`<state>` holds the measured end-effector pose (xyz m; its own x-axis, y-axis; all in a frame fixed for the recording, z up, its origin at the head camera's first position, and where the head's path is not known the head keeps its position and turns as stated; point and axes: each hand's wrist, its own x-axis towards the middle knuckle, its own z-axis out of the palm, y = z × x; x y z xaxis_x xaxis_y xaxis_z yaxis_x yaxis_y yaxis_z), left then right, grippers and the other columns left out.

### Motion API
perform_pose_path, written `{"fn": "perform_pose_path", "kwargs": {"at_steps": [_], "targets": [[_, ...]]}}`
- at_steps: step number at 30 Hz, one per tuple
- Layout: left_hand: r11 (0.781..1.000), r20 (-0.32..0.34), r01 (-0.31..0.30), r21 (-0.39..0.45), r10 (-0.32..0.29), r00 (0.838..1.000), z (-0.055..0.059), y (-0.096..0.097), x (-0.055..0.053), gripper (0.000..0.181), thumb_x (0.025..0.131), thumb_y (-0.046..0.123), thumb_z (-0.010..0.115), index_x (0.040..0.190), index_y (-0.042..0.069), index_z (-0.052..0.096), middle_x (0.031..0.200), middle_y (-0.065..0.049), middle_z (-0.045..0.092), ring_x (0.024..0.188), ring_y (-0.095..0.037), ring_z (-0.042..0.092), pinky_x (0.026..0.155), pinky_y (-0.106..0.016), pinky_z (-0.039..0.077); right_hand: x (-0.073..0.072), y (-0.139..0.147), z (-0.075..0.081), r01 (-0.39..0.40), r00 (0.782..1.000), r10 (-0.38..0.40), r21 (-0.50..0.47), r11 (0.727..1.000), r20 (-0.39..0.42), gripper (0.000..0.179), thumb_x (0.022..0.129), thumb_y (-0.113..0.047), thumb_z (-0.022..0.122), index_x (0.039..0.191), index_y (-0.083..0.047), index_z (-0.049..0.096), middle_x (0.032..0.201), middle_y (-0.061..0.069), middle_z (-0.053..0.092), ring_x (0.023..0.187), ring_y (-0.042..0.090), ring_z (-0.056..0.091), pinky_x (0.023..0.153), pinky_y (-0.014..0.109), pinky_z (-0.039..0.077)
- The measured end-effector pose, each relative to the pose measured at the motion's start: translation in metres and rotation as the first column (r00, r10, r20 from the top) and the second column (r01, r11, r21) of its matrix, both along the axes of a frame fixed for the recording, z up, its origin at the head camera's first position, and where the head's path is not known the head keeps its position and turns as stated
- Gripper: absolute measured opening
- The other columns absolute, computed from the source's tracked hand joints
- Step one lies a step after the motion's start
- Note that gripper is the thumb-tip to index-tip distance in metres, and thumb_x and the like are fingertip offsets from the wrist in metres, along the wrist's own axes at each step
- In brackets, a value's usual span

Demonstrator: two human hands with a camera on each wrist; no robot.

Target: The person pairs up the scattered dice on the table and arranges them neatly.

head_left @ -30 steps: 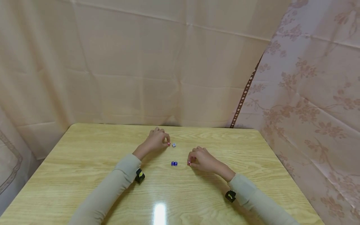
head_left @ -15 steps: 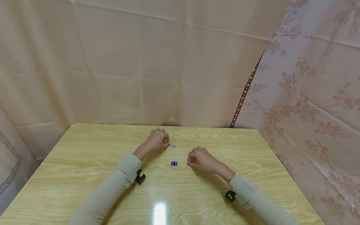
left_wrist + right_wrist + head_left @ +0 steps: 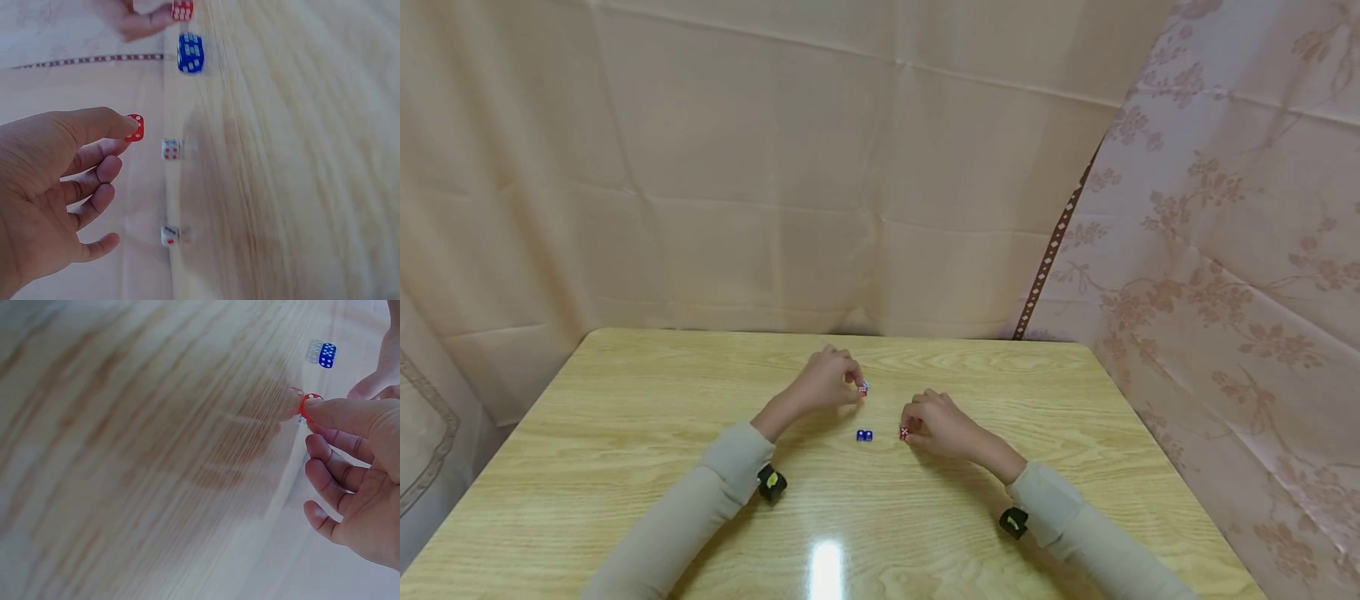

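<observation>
My left hand (image 3: 829, 382) pinches a red die (image 3: 135, 127) with white dots between thumb and forefinger. In the left wrist view that die is raised off the tabletop. Two white dice, a nearer one (image 3: 170, 235) and another (image 3: 170, 149), sit on the table by this hand; in the head view the red die and fingers mostly cover them. My right hand (image 3: 942, 427) pinches a second red die (image 3: 904, 434) at the table surface, its other fingers loosely bent. Left of it, two blue dice (image 3: 864, 436) stand side by side, touching or nearly so.
The wood-grain table (image 3: 925, 533) has its far edge against a beige curtain (image 3: 737, 167). A flowered curtain (image 3: 1240, 250) hangs along the right side. Black wrist cameras sit on both wrists, the left one (image 3: 772, 482) and the right one (image 3: 1014, 522).
My left hand has shifted a little to the right with its red die, which now overlaps the white die in the head view. The right hand and the blue dice have stayed put.
</observation>
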<state>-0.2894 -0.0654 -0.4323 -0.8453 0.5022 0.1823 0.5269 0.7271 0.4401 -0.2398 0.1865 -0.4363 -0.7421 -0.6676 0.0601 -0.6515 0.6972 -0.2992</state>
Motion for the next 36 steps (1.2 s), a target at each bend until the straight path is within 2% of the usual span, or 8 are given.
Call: {"fn": "perform_pose_path", "kwargs": {"at_steps": [7,11,17,23,36], "targets": [[0.998,-0.001,0.060,0.019,-0.060,0.998,0.000,0.010,0.016,0.011,0.083,0.026,0.082,0.080,0.021,0.072,0.082,0.004,0.059,0.083,-0.014,0.044,0.080,-0.034,0.035,0.000,0.000,0.001,-0.004,1.000,0.004,-0.005,1.000,0.010,0.008,0.088,-0.015,0.079,0.089,-0.016,0.071,0.083,-0.003,0.061,0.082,0.009,0.044,0.076,0.030,0.030],[0.994,-0.027,0.106,0.021,-0.105,0.994,-0.001,0.017,0.026,0.012,0.081,0.025,0.083,0.079,0.020,0.072,0.081,0.003,0.060,0.081,-0.013,0.043,0.079,-0.032,0.036,0.000,0.001,0.000,-0.001,1.000,0.001,-0.005,1.000,0.014,0.008,0.088,-0.015,0.079,0.090,-0.016,0.071,0.083,-0.004,0.060,0.083,0.009,0.044,0.076,0.030,0.030],[0.988,-0.013,0.154,0.011,-0.154,0.988,-0.009,0.025,0.034,0.013,0.079,0.023,0.084,0.080,0.019,0.072,0.082,0.003,0.061,0.081,-0.012,0.044,0.078,-0.031,0.036,0.000,0.001,-0.001,-0.001,1.000,0.001,-0.008,1.000,0.012,0.009,0.088,-0.015,0.079,0.091,-0.014,0.071,0.083,-0.003,0.061,0.082,0.010,0.044,0.076,0.030,0.030],[0.987,-0.003,0.159,-0.004,-0.159,0.987,-0.015,0.031,0.039,0.014,0.080,0.023,0.085,0.081,0.018,0.071,0.084,0.002,0.061,0.084,-0.014,0.045,0.080,-0.035,0.035,0.000,0.001,-0.002,0.003,1.000,-0.002,-0.009,1.000,0.010,0.010,0.087,-0.015,0.080,0.092,-0.013,0.071,0.084,-0.003,0.061,0.083,0.009,0.045,0.076,0.029,0.032],[0.991,0.050,0.133,-0.008,-0.132,0.990,-0.016,0.038,0.043,0.015,0.081,0.021,0.084,0.081,0.016,0.070,0.085,0.003,0.055,0.086,-0.016,0.041,0.082,-0.038,0.033,0.002,-0.001,-0.002,-0.003,1.000,0.003,-0.027,1.000,0.013,0.009,0.088,-0.014,0.079,0.093,-0.012,0.071,0.087,-0.002,0.063,0.084,0.010,0.046,0.077,0.030,0.032]]}}
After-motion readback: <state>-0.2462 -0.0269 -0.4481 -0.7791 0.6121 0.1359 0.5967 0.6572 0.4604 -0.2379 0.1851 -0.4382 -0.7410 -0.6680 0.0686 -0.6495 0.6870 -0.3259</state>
